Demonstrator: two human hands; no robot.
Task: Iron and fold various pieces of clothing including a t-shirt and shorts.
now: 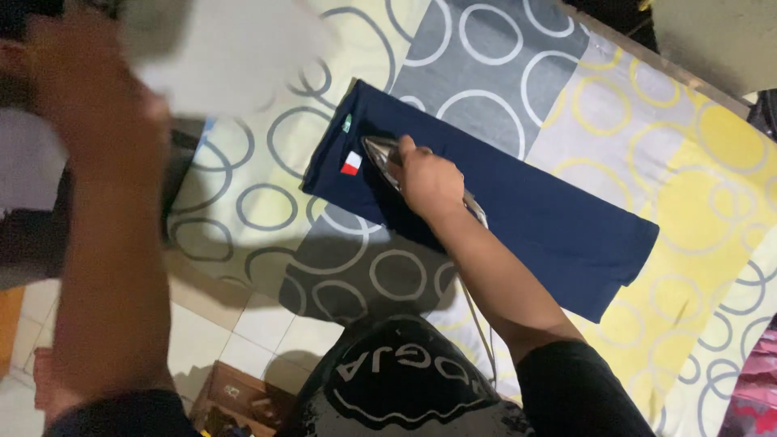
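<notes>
A folded navy garment lies flat on a bedsheet patterned with grey, yellow and white rings. It has a small red and white patch near its left end. My right hand grips the handle of a metal iron, whose tip points toward that patch and rests on the garment. My left hand is raised close to the camera at the upper left and is blurred. It appears to hold a pale grey cloth above the sheet.
The iron's cord trails down toward my body. Tiled floor shows at the lower left beside the sheet's edge, with a brown wooden box on it. A pink item sits at the lower right corner.
</notes>
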